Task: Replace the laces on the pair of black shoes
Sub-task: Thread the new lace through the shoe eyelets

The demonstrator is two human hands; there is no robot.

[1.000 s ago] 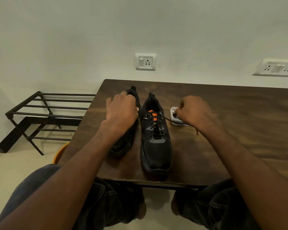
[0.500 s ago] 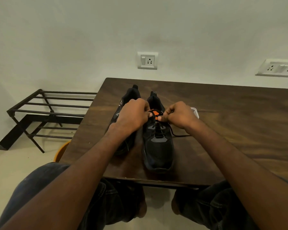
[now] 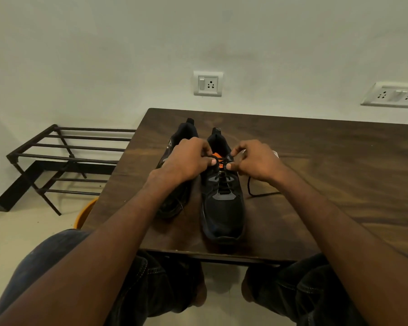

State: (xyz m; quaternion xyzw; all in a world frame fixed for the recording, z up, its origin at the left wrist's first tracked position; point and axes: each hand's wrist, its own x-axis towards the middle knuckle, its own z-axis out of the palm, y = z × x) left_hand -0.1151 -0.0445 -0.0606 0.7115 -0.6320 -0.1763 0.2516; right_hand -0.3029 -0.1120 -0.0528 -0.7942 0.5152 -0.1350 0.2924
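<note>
Two black shoes stand side by side on the dark wooden table point(image 3: 327, 161), toes toward me. The right shoe point(image 3: 223, 212) has an orange tongue tab and a black lace point(image 3: 254, 192) threaded up its front; one loose end trails onto the table at its right. My left hand point(image 3: 189, 162) and my right hand point(image 3: 257, 161) meet over the top eyelets, each pinching a lace end. The left shoe point(image 3: 174, 203) lies mostly hidden under my left hand and forearm.
A small white packet point(image 3: 275, 153) peeks out behind my right hand. A black metal rack point(image 3: 64, 156) stands on the floor to the left, with an orange bucket rim point(image 3: 84, 212) by the table's corner. Wall sockets sit behind the table.
A second ago my hands were spread apart, pulling the lace ends sideways. They have come together over the right shoe's top eyelets, and the lace now hangs slack on the table.
</note>
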